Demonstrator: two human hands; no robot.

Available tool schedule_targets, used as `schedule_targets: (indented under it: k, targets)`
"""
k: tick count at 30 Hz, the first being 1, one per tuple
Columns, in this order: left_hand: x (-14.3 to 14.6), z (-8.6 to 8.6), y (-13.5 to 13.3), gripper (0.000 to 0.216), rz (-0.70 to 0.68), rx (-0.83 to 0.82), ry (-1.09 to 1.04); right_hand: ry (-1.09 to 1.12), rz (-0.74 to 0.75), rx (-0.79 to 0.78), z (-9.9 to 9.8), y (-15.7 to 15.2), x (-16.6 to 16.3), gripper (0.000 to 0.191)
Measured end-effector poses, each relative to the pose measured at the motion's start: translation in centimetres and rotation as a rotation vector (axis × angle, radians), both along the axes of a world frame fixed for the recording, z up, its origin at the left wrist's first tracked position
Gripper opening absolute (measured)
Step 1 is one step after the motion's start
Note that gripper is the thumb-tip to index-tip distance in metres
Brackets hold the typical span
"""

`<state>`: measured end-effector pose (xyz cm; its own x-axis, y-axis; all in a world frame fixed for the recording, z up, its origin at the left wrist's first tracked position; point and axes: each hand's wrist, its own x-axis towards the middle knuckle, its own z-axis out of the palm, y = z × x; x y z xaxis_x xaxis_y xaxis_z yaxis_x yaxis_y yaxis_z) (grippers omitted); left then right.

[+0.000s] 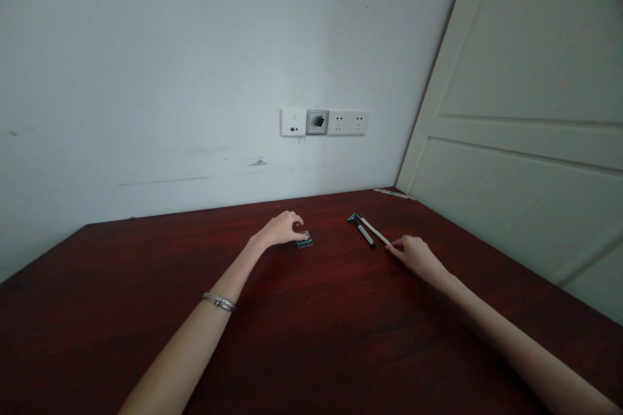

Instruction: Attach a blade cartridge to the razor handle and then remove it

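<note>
The left hand [282, 229] curves half-open by the small case [305, 242], thumb on it, with no grip that I can make out. Further right on the counter [302, 343] lies the razor [365, 235], then, just beside it, the white stick [375, 231], slanting away and leftward from the nearer right hand [413, 253], which pinches its near end.

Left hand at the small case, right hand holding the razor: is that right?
Not quite: the head view shows the right hand holding the slim white stick, not the razor beside it. The left hand is at the small case.
</note>
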<state>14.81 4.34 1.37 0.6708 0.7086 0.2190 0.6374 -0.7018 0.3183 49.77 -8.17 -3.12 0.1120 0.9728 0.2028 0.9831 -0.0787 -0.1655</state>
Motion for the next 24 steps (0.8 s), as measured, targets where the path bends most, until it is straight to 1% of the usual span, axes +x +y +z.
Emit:
schedule_targets:
  k: [3,5,7,10,13,14,17,21,24]
  targets:
    - [-1.1,-0.1,0.2,0.052,0.005,-0.018,0.041,-0.02,0.012,0.026,0.7,-0.5,-0.6,0.035]
    - [-1.6,-0.3,0.3,0.057,0.009,-0.038,0.062,-0.061,0.026,0.079,1.5,-0.9,-1.4,0.037]
    - [-2.0,-0.5,0.6,0.058,0.016,-0.074,0.082,-0.1,0.073,0.143,2.3,-1.2,-2.7,0.038]
    - [-2.4,-0.6,1.1,0.058,0.011,-0.123,0.097,-0.091,0.187,0.219,3.2,-1.2,-5.5,0.036]
    - [-3.1,-0.5,1.7,0.053,-0.001,-0.147,0.06,0.004,0.286,0.249,3.7,-0.6,-9.3,0.032]
    - [-3.4,-0.5,2.0,0.048,0.007,-0.149,0.043,0.018,0.294,0.246,3.8,-0.3,-10.6,0.033]
    - [-4.5,-0.6,2.6,0.034,0.056,-0.139,-0.005,0.009,0.287,0.167,3.8,0.7,-14.8,0.043]
    - [-5.6,-1.2,2.9,0.029,0.116,-0.149,-0.108,-0.02,0.251,0.081,3.5,2.1,-19.5,0.053]
    - [-6.1,-1.6,2.8,0.026,0.16,-0.167,-0.165,-0.029,0.22,0.075,3.1,3.2,-21.7,0.057]
